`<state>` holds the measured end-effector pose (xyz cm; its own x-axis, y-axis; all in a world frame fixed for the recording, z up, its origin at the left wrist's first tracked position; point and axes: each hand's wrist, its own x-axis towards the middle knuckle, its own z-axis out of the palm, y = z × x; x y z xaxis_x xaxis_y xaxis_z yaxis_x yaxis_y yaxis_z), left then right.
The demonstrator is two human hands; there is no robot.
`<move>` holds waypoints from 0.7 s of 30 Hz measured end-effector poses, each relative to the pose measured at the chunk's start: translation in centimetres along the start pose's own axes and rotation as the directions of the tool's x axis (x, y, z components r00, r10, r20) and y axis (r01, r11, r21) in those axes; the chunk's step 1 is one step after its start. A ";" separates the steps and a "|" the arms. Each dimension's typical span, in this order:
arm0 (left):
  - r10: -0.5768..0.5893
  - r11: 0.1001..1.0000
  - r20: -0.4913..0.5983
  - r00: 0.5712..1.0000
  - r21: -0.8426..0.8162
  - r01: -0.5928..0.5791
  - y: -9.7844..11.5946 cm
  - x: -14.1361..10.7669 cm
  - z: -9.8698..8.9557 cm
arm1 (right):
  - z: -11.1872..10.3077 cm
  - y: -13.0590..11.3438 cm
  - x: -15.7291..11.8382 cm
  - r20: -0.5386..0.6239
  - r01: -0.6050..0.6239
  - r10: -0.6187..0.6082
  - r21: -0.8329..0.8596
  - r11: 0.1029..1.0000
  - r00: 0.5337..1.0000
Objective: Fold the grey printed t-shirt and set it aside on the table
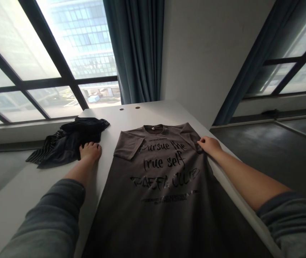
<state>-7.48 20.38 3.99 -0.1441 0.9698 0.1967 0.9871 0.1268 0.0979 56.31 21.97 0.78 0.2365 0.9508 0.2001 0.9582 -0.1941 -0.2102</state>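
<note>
Where tall windows (88, 39) and a blue curtain (139, 50) stand at the back, a white tabletop (155, 113) stretches away from the person. Most of its near part is taken up by a dark T-shirt (166, 211), lying front up with the collar pointing away and the lower part running out of the bottom of the view. Well to the left of the shirt's collar, a smaller heap of dark clothes (76, 138), partly striped, lies crumpled on the tabletop.

As far as can be judged, the shirt is already laid out: the chest looks fairly smooth and its lettering faces up. The sleeve near the right hand seems less flat, no fold across the visible body shows, and the heap is unarranged; the hem is hidden.

The right hand (210, 145) has its fingers pinched together on the shirt's right sleeve edge. The left hand (91, 150) rests at the heap's near edge, fingers bent; I cannot tell whether they grip cloth.

Smallest are two round holes (137, 107) at the far end and the pale collar label (153, 128).
</note>
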 end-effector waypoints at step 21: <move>-0.237 0.970 0.119 0.964 -0.032 0.242 4.3 3.3 -2.9 | -2.7 -0.3 4.7 -0.034 -0.178 0.189 0.207 0.962 0.981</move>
<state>-3.94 23.49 7.89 -0.3647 0.9298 0.0503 0.9200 0.3514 0.1736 57.55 25.89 4.43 0.4187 0.8883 0.1888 0.8462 -0.3062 -0.4361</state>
